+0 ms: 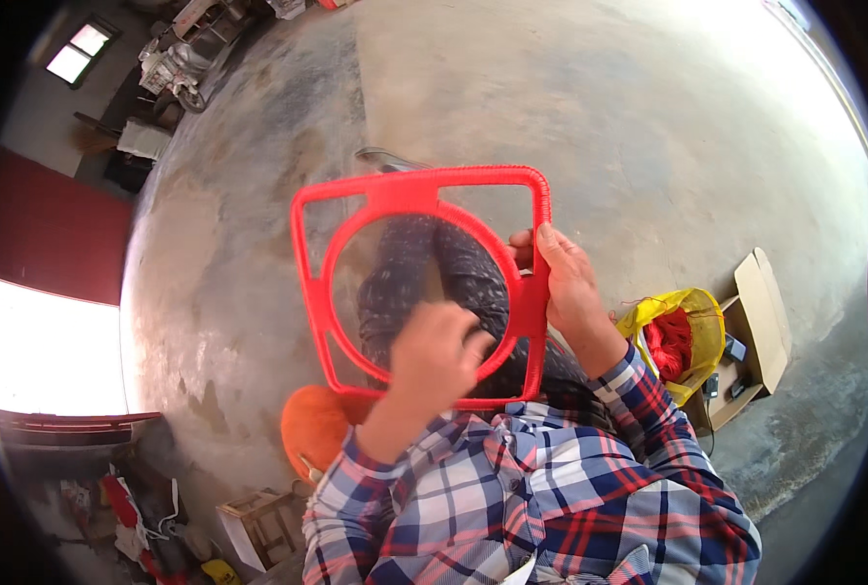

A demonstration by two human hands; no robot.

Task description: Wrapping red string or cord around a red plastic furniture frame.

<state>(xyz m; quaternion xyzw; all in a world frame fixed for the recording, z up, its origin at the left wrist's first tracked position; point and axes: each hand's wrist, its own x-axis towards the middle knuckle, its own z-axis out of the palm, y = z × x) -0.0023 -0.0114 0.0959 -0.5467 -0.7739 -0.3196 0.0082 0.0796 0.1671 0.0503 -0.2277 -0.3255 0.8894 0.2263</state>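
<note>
The concrete floor [649, 117] fills most of the view, grey, mottled and worn smooth, brighter toward 1 o'clock.

At the middle, held up over the person's lap, is the red frame [303, 263]: a square of plastic with rounded corners and a round ring set inside it, joined by short struts. Its top and right edges look ribbed, as if wound closely with red cord; the left edge looks bare and smooth. It is held flat toward the camera, probably so the edge being worked can be seen.

The plaid sleeves [590, 507], red, blue and white, come in from 6 o'clock.

At 4 o'clock on the floor, a yellow bag [699, 322] gapes open with red cord [670, 343] inside, just beside an open cardboard box [766, 312], within reach of the right arm. An orange cushion [312, 424] lies at 7 o'clock.

The right hand [566, 292] has its grip closed on the frame's right edge, fingers wrapped over the ribbed side, steadying it. The left hand [436, 346] is blurred in front of the ring's lower part; its grip looks curled, but whether it pinches cord or frame I cannot tell.
</note>
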